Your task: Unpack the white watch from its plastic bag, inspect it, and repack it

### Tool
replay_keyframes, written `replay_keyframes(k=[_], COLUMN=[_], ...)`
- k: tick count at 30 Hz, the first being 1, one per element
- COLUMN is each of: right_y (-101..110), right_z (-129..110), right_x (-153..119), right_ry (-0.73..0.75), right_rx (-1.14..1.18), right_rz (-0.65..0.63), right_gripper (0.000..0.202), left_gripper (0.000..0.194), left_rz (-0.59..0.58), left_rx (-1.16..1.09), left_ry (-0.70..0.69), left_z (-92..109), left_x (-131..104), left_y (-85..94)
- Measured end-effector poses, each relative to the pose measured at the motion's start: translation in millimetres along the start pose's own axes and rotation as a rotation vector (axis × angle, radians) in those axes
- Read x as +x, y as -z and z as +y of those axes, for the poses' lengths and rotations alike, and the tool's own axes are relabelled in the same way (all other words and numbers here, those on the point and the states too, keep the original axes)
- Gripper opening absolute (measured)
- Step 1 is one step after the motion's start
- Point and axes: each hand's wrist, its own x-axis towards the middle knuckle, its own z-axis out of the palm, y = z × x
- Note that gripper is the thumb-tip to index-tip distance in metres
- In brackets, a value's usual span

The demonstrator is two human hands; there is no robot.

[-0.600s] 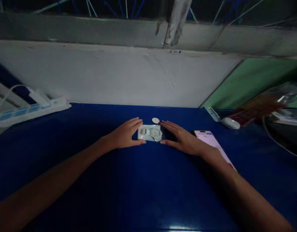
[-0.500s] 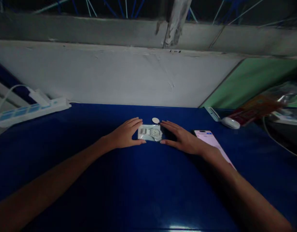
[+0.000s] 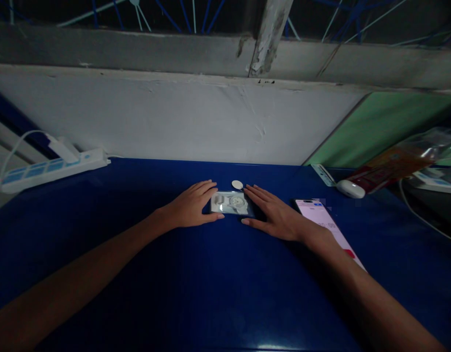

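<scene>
A white wristwatch lies in a clear plastic sleeve on the blue table, its round dial to the right. My left hand rests flat at the sleeve's left end, fingers stretched along the far corner and thumb along the near edge. At the right end lies my right hand, fingers extended and thumb spread below, its palm side hidden. Both hands frame the packet without closing round it. Just beyond the sleeve is a small white round tag, close to my right fingertips.
A phone with a lit screen lies beside my right forearm. Farther right are a white-capped red tube and a white cable. A white power strip with a plugged-in charger sits at the left. A pale wall bounds the table's far side.
My right hand has shifted slightly, its thumb now lower and off the sleeve's near corner. The sleeve's right end shows different glare. The view has tilted slightly.
</scene>
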Motion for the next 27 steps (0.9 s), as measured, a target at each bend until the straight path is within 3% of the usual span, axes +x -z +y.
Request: replay_keyframes(k=[2, 6, 9, 11, 14, 18, 23, 27], right_y=[0.4, 8.3, 12.9, 12.3, 5.9, -3.6, 0.0, 3.8], right_z=[-1.3, -10.9, -20.8, -24.6, -24.3, -20.3, -19.0, -11.2], right_x=[1.0, 4.7, 6.1, 7.1, 10.3, 14.2, 11.0, 5.2], right_ry=[0.036, 0.144, 0.085, -0.037, -0.193, -0.260, -0.156, -0.019], right_rx=[-0.005, 0.069, 0.218, 0.361, 0.573, 0.662, 0.267, 0.048], right_rz=[0.061, 0.228, 0.351, 0.422, 0.481, 0.418, 0.349, 0.175], right_gripper=[0.079, 0.034, 0.027, 0.029, 0.035, 0.034, 0.039, 0.060], left_gripper=[0.069, 0.048, 0.041, 0.046, 0.071, 0.071, 0.068, 0.070], left_rz=[0.003, 0.058, 0.151, 0.224, 0.263, 0.185, 0.120, 0.047], left_rx=[-0.007, -0.096, -0.224, -0.306, -0.347, -0.275, -0.167, -0.076], left_ry=[0.005, 0.002, -0.003, 0.007, 0.035, 0.052, 0.049, 0.071], left_z=[-1.0, -3.0, -1.7, 0.3, 2.2, -0.4, -4.5, -5.4], left_x=[0.8, 1.9, 2.4, 2.6, 2.9, 2.4, 1.3, 1.2], left_y=[0.2, 1.3, 3.0, 3.1, 1.1, -2.4, -5.0, -6.1])
